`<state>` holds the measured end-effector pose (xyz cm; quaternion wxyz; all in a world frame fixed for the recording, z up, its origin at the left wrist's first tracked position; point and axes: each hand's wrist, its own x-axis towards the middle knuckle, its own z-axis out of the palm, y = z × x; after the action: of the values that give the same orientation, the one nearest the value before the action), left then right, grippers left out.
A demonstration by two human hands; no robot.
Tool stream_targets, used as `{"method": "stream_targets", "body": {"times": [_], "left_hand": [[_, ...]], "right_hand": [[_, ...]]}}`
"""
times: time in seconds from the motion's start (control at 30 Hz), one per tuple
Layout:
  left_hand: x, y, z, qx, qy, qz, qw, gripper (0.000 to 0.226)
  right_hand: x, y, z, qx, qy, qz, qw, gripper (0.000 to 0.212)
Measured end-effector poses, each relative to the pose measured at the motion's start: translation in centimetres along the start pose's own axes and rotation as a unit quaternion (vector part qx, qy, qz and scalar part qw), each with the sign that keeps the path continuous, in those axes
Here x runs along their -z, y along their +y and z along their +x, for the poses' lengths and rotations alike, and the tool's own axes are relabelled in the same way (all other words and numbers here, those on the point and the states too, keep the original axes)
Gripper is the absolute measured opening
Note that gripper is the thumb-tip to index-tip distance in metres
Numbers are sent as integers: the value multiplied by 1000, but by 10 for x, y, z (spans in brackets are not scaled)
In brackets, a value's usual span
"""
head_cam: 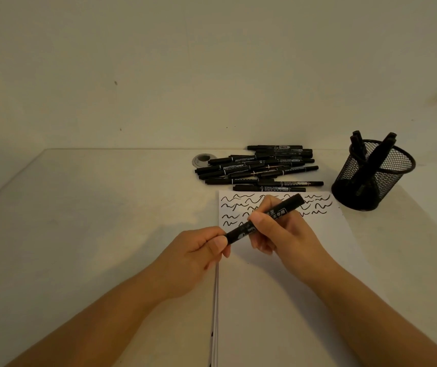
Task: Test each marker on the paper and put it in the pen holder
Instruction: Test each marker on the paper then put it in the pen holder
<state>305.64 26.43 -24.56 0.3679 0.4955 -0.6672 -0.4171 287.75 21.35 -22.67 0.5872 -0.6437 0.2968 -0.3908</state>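
Both forearms cut off below — the marker (265, 217) hides some squiggles on the paper (278, 300).

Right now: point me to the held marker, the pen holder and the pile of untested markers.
held marker (278, 211), head view, on the printed barrel between the two hands.
pen holder (397, 165), head view, on the mesh wall.
pile of untested markers (254, 166), head view, on a barrel mid-pile.

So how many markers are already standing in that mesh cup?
4 that I can make out in the pen holder: two caps poke up at its left rim, two lean together toward the right. The dark mesh may hide more.
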Motion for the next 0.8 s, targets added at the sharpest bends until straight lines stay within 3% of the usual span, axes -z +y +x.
{"method": "stream_targets", "body": {"times": [0.33,0.43,0.57,0.63,0.67,0.73,0.8], "left_hand": [[17,6,4,45,-116,-111,986,33],[18,9,5,52,-105,-88,989,33],[17,16,7,61,-55,-63,995,28],[20,23,11,65,-54,2,996,25],[21,27,13,66,-51,48,995,26],[21,37,21,69,-33,132,988,28],[15,50,30,68,-14,203,977,26]], "right_hand": [[-3,-4,-1,31,-34,-18,999,14],[-3,-7,-2,23,-16,-28,999,17],[9,-12,-4,-28,28,-20,999,6],[24,-18,-7,-65,53,11,996,2],[33,-21,-9,-68,65,-5,996,1],[47,-27,-12,-33,74,-162,983,7],[50,-35,-15,36,48,-379,923,11]]}}
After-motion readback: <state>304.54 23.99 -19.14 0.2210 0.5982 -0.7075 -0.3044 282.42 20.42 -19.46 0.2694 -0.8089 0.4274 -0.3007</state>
